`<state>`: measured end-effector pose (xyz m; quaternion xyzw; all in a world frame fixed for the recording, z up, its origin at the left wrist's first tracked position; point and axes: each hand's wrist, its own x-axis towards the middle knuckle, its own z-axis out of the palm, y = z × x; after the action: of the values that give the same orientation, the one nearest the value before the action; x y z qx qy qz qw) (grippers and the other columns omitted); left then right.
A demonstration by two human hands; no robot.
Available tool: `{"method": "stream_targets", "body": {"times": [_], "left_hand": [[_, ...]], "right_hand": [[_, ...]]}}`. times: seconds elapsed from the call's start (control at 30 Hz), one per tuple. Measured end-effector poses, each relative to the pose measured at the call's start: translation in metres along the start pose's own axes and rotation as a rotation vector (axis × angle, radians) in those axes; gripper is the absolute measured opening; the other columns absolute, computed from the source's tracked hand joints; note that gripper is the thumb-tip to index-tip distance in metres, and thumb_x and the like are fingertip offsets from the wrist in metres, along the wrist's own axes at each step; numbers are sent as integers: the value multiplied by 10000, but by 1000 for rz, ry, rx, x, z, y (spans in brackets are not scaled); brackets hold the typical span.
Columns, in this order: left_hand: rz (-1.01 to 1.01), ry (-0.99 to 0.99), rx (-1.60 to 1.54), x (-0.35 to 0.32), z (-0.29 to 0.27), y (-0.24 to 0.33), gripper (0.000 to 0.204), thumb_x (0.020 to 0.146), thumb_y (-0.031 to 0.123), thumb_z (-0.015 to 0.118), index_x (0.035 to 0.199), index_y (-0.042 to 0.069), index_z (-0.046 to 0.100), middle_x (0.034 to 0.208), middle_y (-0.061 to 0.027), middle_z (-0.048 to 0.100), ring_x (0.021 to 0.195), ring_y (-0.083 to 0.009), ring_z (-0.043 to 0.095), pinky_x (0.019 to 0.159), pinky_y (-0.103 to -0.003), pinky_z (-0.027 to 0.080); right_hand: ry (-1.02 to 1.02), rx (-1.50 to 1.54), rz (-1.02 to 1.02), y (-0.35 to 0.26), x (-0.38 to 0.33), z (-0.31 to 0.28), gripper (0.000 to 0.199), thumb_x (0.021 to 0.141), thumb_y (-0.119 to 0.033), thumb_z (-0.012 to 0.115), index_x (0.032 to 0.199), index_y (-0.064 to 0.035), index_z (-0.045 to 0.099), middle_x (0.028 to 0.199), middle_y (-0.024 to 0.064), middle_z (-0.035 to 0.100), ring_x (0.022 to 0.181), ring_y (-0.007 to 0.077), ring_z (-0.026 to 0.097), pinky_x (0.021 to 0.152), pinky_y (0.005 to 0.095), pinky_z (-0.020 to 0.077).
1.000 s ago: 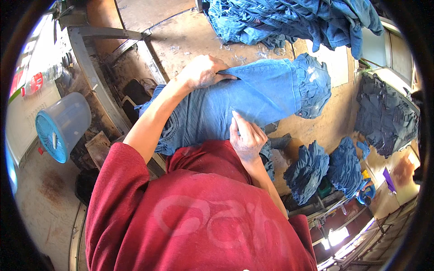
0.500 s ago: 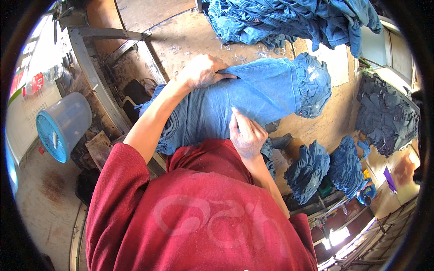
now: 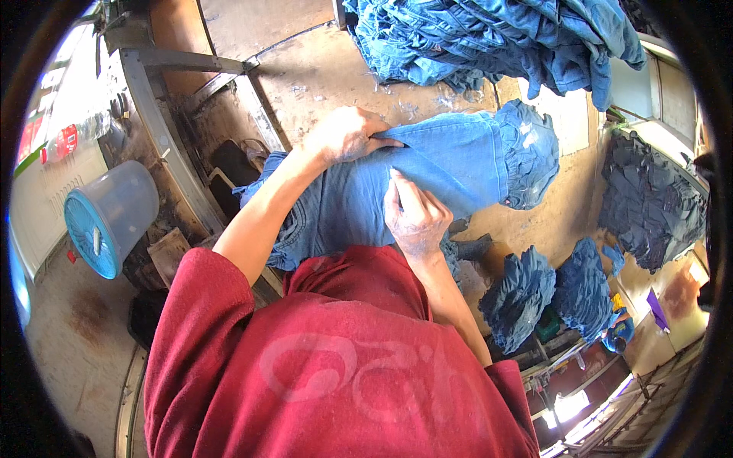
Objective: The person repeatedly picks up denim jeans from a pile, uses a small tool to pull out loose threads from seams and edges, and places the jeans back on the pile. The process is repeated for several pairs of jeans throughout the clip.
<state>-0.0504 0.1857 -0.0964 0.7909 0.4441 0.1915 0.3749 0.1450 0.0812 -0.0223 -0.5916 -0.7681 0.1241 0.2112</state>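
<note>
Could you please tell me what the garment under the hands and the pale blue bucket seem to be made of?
Garment: apparently denim, matte mid-blue with gathered folds at one end. Bucket: likely plastic, smooth, translucent pale blue.

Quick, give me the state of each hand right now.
Left hand: closed, gripping the blue jeans.
Right hand: fingers together, pressing on the jeans.

worn brown table [image 3: 321, 76]; jeans [image 3: 427, 168], denim heap [image 3: 496, 34]

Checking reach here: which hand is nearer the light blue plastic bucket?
Left. The left hand presses the jeans on the bucket's side of the table; the right hand rests on the jeans farther right.
</note>
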Motion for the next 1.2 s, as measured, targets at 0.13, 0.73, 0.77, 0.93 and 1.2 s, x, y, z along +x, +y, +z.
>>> {"method": "stream_targets", "body": {"times": [0.13,0.73,0.77,0.93,1.2], "left_hand": [[1,-6,-9,0,3,-3,347,921,456,767,975,115,810,892,-140,768,854,-377,740,766,-466,598],[9,25,-7,-1,8,-6,406,914,507,763,917,103,793,847,-151,749,790,-389,731,714,-483,588],[8,19,-16,-1,8,-7,407,915,509,761,919,103,793,849,-148,749,791,-390,731,715,-484,588],[0,28,-15,-1,10,-7,412,916,516,758,901,105,793,836,-145,746,792,-391,731,717,-485,588],[-13,23,-22,-1,6,-3,414,919,516,758,889,105,794,815,-147,741,786,-396,726,719,-484,586]], "right_hand": [[5,-18,-34,0,4,4,229,864,-85,775,1090,-116,793,656,16,662,524,205,634,511,342,512],[-30,-29,-12,-6,9,-2,151,892,-112,771,1042,-127,778,671,26,691,536,208,652,500,342,506],[-50,-33,-8,-7,10,-3,151,886,-91,771,1034,-119,783,690,39,706,544,213,665,512,341,515],[-169,-77,9,-10,8,-14,127,882,-61,773,1001,-104,788,725,65,732,562,222,696,536,336,538],[-43,80,12,-1,0,-16,128,883,-40,773,1008,-66,780,748,73,736,579,231,704,542,343,540]]}}
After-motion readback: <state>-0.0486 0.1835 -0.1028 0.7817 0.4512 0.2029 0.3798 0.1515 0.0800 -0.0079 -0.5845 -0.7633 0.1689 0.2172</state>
